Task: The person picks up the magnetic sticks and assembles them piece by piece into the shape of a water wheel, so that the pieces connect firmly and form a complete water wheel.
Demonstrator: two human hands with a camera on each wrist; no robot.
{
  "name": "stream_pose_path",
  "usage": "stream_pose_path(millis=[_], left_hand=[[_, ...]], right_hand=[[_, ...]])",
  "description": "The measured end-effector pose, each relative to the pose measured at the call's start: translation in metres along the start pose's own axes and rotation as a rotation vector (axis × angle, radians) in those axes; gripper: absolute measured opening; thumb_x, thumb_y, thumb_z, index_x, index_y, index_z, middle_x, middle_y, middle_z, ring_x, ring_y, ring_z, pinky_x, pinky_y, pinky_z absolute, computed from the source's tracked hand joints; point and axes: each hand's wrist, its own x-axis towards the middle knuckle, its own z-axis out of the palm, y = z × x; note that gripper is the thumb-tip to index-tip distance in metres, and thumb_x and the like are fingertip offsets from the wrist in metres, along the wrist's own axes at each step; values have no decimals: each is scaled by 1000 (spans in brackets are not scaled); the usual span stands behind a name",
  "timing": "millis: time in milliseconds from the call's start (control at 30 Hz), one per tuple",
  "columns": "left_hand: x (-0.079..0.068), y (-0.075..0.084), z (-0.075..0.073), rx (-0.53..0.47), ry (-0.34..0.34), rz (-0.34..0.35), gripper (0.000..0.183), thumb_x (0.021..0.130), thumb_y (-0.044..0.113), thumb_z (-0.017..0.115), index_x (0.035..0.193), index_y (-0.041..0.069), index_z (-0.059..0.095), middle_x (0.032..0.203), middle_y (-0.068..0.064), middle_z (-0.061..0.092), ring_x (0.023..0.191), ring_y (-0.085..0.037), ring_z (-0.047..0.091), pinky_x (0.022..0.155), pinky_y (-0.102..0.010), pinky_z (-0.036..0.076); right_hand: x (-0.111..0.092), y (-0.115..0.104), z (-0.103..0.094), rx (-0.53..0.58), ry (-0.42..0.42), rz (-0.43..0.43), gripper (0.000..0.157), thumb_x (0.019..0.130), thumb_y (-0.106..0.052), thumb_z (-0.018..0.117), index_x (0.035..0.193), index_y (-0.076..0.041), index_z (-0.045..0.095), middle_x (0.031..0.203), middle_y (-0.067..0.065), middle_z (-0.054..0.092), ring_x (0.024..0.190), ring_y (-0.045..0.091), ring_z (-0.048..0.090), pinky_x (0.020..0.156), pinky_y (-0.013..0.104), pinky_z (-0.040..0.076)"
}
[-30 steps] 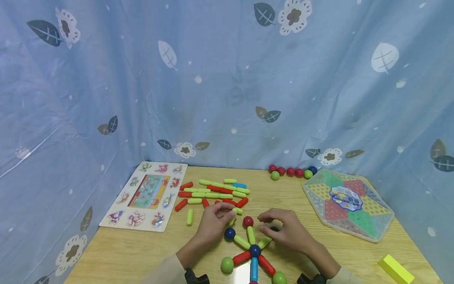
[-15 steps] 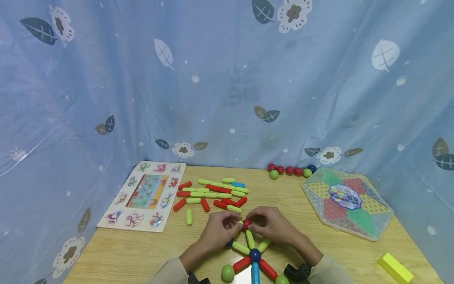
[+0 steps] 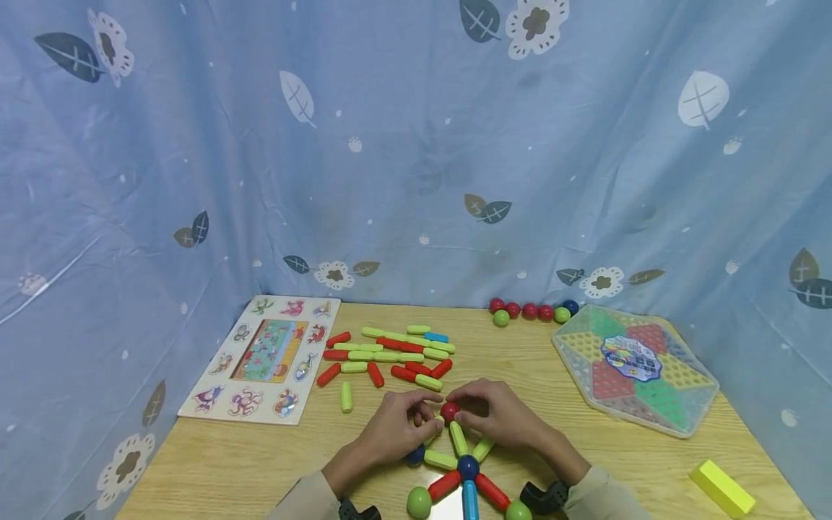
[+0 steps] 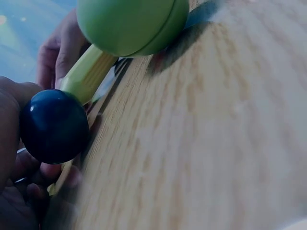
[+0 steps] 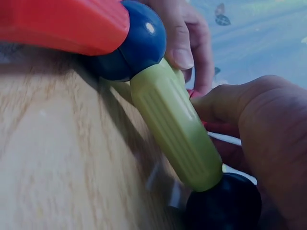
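1. A scalloped label [image 3: 631, 358] is lying on the middle of the hexagonal game board [image 3: 613, 387] and is carrying printed marks.
2. Those marks are appearing too small and blurred for any word, brand or number to be read.
3. No readable text is showing in any view.

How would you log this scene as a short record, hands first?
Left hand: pinches a yellow-green rod, mostly hidden
Right hand: holds a red ball
Hub: dark blue ball, with yellow-green rods, red rods, blue rod radiating
Further back: loose rods, balls
Far left: puzzle board with animal pictures
Far right: hexagonal game box, yellow block
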Motion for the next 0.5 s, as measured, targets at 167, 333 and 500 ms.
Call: stream_pose_path(millis=[167,333,500], left_hand=[[-1,0,-1,0,-8,-6,38,99,28,80,135,15,75,90,14,75,76,-1,63,69,-19,51],[-2,0,0,48,14,35,37,100,29,79,136,20,75,107,9,75,81,-4,59,73,-20,49],[-4,-1,1,42,1,69,39,102,21,74,141,21,74,121,7,74,86,-4,59,77,-22,51]], right_hand=[[1,0,2,19,1,-20,27,106,-29,75,132,-23,78,128,-9,78,123,15,71,109,43,57],[-2,-4,-1,-12,59,-22,27,106,-27,75,131,-19,78,126,-7,79,118,16,74,104,41,60],[-18,-18,-14,-119,202,-38,13,101,-17,80,114,-18,81,107,-9,79,96,9,72,84,34,63]])
